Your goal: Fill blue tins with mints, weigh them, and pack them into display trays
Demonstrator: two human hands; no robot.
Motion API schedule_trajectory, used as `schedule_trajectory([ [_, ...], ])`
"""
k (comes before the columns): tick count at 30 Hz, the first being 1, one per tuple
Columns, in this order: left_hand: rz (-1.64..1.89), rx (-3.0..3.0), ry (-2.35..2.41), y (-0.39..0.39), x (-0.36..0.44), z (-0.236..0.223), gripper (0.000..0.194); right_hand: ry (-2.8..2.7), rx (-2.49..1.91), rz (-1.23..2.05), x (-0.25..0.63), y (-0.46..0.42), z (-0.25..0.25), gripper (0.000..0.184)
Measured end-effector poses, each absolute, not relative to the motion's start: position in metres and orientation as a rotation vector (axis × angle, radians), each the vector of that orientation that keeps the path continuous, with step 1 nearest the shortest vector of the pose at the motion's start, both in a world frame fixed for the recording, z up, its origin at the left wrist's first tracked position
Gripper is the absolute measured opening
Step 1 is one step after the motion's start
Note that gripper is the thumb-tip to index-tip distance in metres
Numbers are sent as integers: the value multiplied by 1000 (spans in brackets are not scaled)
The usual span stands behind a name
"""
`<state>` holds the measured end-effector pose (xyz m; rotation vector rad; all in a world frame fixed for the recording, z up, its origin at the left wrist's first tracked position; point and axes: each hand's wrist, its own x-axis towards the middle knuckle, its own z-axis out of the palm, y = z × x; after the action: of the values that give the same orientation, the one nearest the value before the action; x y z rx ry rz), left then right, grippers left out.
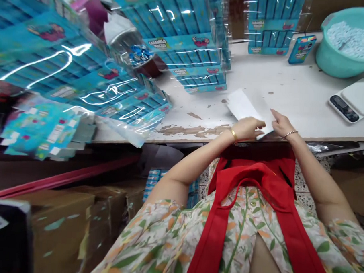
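A white card sheet (245, 106), folded and partly blurred, lies at the table's near edge between my hands. My left hand (248, 129), with a gold bracelet on the wrist, is closed with its fingers on the sheet's near part. At the sheet's right side is my right hand (283, 124), its index finger stretched out along the card and the other fingers curled against its edge. A bit of blue shows under the card's near end. The fingertips beneath the card are hidden.
Wrapped stacks of blue candy boxes (186, 44) fill the left and back. A single blue box (302, 49) stands near a turquoise tub (333, 58) of small pale pieces. At right lies a white scale (349, 101). Flat printed cartons (46, 126) overhang the left edge.
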<state>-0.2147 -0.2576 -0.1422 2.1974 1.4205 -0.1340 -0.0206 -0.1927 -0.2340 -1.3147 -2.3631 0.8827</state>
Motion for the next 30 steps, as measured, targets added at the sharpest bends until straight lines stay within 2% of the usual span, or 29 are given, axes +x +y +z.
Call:
schedule_trajectory([
  [4,254,2364,1563,-208,-236,-155,55,-2651,-1480,640,24,-185,-212,63],
  [8,25,2269,1420,-173,-251,-177,47,-2831,-1475,289,32,-196,-204,59],
  [10,-67,2189,1391,-176,-253,-183,49,-2878,-1388,208,32,-204,-207,57],
  [14,-51,2249,1372,-200,-251,-189,41,-2948,-1247,203,36,-211,-215,47],
  [21,-190,2307,1641,-208,-225,-196,40,-2896,-1440,374,25,-194,-212,53],
  [25,-299,2395,1602,-202,-217,-197,29,-2966,-1531,436,11,-183,-202,37],
  [30,-485,2505,1414,-192,-216,-193,35,-3140,-1454,260,-1,-183,-195,35],
])
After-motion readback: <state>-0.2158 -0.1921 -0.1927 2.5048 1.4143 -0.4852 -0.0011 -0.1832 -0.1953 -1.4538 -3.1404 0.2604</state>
